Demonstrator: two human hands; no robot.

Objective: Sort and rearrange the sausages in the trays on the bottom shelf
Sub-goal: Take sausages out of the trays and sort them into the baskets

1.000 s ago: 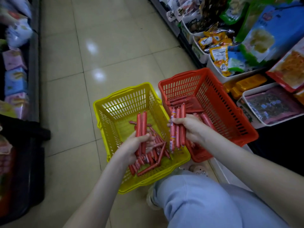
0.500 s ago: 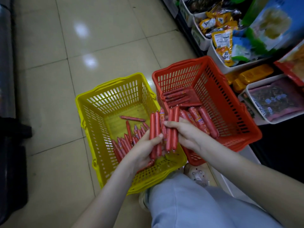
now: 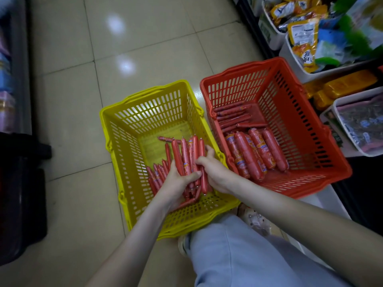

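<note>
Head view, steeply down, near hands point(image 3: 215, 175)

We can't see the lower ends of the thin sausages point(image 3: 186, 154); our left hand point(image 3: 176, 183) and right hand point(image 3: 215, 172) wrap over them. Labels on the fat sausages point(image 3: 255, 150) at 3 o'clock are too tiny to read. Snack packets point(image 3: 304, 34) between 1 and 2 o'clock are smeared and cropped by the edge.

Thin sausages point(image 3: 186, 154): red w/ small yellow-blue label marks. Thick sausages point(image 3: 249, 156): red, yellow-orange label bands w/ blue print. Yellow basket point(image 3: 145, 112) bright yellow, red basket point(image 3: 290, 104) orange-red, both w/ slotted grid walls. Floor point(image 3: 145, 38): glossy beige tiles, dark grout lines. Trousers point(image 3: 238, 257) pale blue. Shoe point(image 3: 253, 223) off-white. Shelf trays point(image 3: 290, 54) white; packets point(image 3: 303, 34) yellow-orange, blue & green.
</note>
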